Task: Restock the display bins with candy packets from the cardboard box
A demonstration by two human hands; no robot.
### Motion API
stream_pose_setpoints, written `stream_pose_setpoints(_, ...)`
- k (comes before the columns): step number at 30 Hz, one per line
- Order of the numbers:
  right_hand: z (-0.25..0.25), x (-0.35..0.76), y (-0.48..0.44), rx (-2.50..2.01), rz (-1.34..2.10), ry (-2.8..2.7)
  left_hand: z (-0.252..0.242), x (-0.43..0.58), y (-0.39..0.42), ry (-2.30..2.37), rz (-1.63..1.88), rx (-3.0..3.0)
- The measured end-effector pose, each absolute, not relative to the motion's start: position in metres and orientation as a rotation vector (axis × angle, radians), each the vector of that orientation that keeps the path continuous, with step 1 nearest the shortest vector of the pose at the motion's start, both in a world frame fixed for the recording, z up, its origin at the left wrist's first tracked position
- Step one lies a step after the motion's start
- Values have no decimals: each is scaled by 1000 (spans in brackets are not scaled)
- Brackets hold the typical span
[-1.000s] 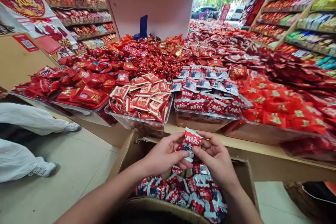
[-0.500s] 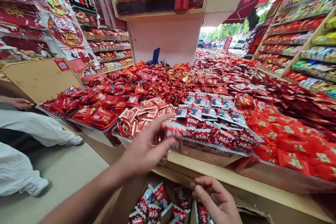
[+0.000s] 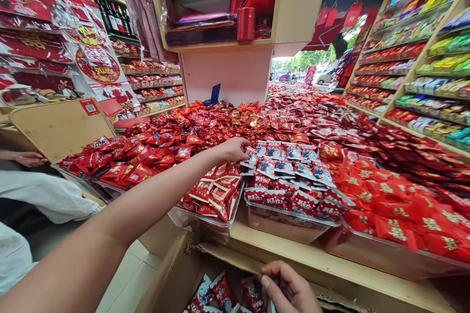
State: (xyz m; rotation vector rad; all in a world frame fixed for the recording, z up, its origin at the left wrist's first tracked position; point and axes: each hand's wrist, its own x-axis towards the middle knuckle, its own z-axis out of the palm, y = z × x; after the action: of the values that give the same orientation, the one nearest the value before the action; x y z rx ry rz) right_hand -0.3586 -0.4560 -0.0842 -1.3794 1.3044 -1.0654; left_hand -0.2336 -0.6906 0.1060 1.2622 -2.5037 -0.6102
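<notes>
My left hand [image 3: 235,149] is stretched over the rear left corner of a clear tray [image 3: 290,227]. Its closed fingertips grip a small red-and-silver candy packet [image 3: 250,157] beside the rows of like packets [image 3: 292,168]. Low in the view, my right hand [image 3: 290,287] hovers over the opening of a cardboard box [image 3: 171,266], thumb and fingers curled together. What it holds, if anything, is hidden. Loose red-and-silver candy packets [image 3: 223,293] lie inside the box.
To the left stands a tray of red-and-cream packets [image 3: 216,193]; to the right lie bright red packets [image 3: 396,200]. A wooden ledge [image 3: 279,244] runs under the trays. Another person's hand [image 3: 31,158] rests at far left. Stocked shelves [image 3: 414,68] line the right side.
My left hand has moved forward and up from above the tray's front edge to its rear left corner, carrying the packet. My right hand has stayed over the box. The view has tilted up slightly.
</notes>
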Motion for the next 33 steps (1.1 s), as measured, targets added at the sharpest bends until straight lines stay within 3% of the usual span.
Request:
stream_pose_setpoints(15, -65, -355, -452, -1634, -955, 1423, 117, -252, -685, -2832, -315, 1301)
stream_pose_setpoints(33, -72, -354, -452, -1923, -940, 1424, 119, -248, -665, -2726, -86, 1171)
